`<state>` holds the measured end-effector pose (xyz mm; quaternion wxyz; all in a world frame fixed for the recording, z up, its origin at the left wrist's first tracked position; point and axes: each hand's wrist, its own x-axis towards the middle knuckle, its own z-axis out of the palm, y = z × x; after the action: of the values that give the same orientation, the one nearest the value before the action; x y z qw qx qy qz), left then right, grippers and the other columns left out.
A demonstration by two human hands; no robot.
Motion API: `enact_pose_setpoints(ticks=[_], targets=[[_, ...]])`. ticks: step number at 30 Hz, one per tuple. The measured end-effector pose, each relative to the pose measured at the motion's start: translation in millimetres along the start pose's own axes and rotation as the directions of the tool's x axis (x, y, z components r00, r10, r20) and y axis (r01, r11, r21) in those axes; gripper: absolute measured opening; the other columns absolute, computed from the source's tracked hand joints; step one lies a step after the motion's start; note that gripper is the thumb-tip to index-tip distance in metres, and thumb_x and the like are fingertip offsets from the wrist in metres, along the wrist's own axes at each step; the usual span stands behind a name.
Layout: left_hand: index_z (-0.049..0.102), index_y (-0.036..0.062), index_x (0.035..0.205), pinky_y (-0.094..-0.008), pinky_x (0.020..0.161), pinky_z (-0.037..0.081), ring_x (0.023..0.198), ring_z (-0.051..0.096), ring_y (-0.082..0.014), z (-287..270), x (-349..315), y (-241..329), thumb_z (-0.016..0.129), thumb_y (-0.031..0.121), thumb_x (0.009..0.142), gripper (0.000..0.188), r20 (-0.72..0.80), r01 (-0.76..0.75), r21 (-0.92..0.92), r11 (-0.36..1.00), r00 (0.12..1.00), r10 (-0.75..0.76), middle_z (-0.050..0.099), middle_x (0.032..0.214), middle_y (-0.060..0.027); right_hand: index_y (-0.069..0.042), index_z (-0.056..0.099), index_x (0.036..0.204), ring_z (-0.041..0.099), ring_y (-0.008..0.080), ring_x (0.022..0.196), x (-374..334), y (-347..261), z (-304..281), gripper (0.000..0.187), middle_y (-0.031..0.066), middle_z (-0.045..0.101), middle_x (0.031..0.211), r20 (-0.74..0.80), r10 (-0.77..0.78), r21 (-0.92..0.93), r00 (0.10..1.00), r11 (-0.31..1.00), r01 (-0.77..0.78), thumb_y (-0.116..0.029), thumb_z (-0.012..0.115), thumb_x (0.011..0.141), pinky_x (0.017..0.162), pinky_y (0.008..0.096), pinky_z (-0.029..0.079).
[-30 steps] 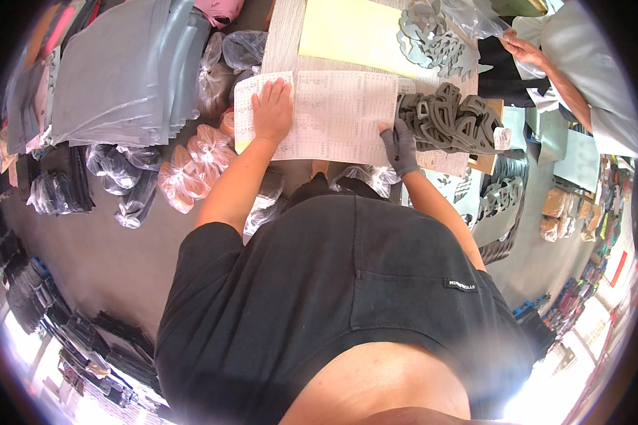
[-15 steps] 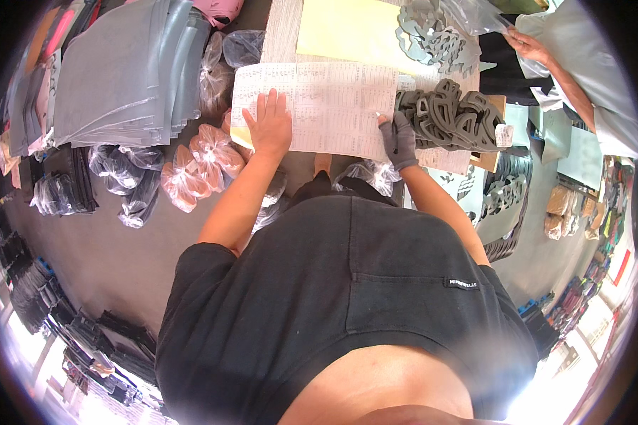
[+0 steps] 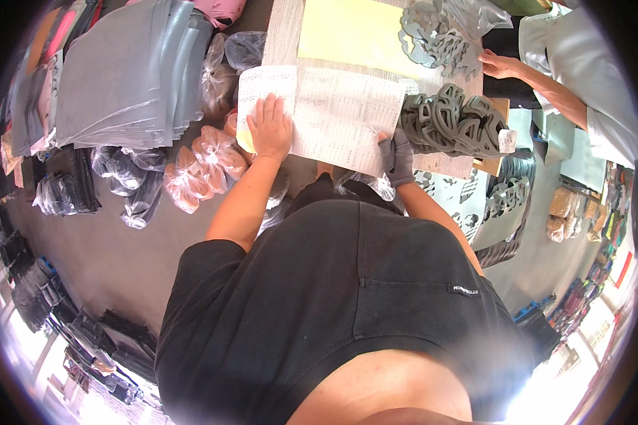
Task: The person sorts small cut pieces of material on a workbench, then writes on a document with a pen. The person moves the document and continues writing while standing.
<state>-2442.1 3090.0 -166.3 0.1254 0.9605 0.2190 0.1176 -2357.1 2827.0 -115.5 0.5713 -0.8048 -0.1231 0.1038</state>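
Note:
My left hand (image 3: 271, 129) lies flat with spread fingers on the left part of a white printed paper (image 3: 247, 88). A separate-looking, tilted right part of the printed paper (image 3: 347, 106) sits beside it, its lower right corner pulled toward me. My right hand (image 3: 398, 159), in a grey glove with a bare thumb tip, grips that right part at its corner. Some of the right fingers are hidden. Close to the right hand lies a heap of dark grey foam cutouts (image 3: 454, 124) with a small white tag.
Behind the paper are a yellow sheet (image 3: 351, 35) and light grey cut pieces (image 3: 432, 35) on the table (image 3: 280, 35). Grey sheets (image 3: 113, 71) are stacked at left, above bagged orange pieces (image 3: 209, 159). Another person's hand (image 3: 500, 65) reaches in at the right.
The right part of the paper has shifted toward me and right with my right hand, and a dividing line now shows beside my left hand. The other person's hand has moved left and down.

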Motion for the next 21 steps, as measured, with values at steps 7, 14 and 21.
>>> enact_pose_setpoints(ticks=[7,14,21], targets=[[0.044,0.0157,0.128,-0.0563,0.100,0.023,0.131,0.029,-0.0274,0.8,-0.6,1.1,0.047,0.027,0.086,0.044,0.010,0.002,0.048,0.999,1.000,-0.003,0.036,0.140,-0.0037,-0.004,0.050,0.080,0.040,0.0076,0.063,-3.0,11.6,2.2,0.012,0.0006,0.050,0.068,-0.038,-0.047,-0.012,0.998,0.999,0.046,-0.011,0.058,0.087,0.053,0.0262,0.039],[0.044,0.0160,0.129,-0.0563,0.100,0.024,0.130,0.029,-0.0273,2.6,-1.0,0.6,0.048,0.028,0.086,0.045,0.001,-0.010,0.077,0.997,1.000,0.010,0.036,0.140,-0.0031,-0.003,0.053,0.085,0.042,0.0087,0.061,-9.2,-0.7,-1.5,0.010,0.0030,0.051,0.067,-0.007,0.070,0.098,0.998,0.993,-0.069,-0.011,0.059,0.087,0.053,0.0272,0.039],[0.042,0.0157,0.130,-0.0567,0.101,0.022,0.131,0.028,-0.0278,-1.9,-1.2,0.0,0.047,0.027,0.087,0.045,0.034,0.004,0.041,0.999,0.999,-0.006,0.035,0.140,-0.0035,-0.003,0.047,0.082,0.041,0.0147,0.058,-10.6,-1.6,-8.8,0.014,0.0082,0.048,0.064,-0.028,-0.088,-0.192,0.996,0.978,0.081,-0.011,0.056,0.088,0.052,0.0307,0.039]])
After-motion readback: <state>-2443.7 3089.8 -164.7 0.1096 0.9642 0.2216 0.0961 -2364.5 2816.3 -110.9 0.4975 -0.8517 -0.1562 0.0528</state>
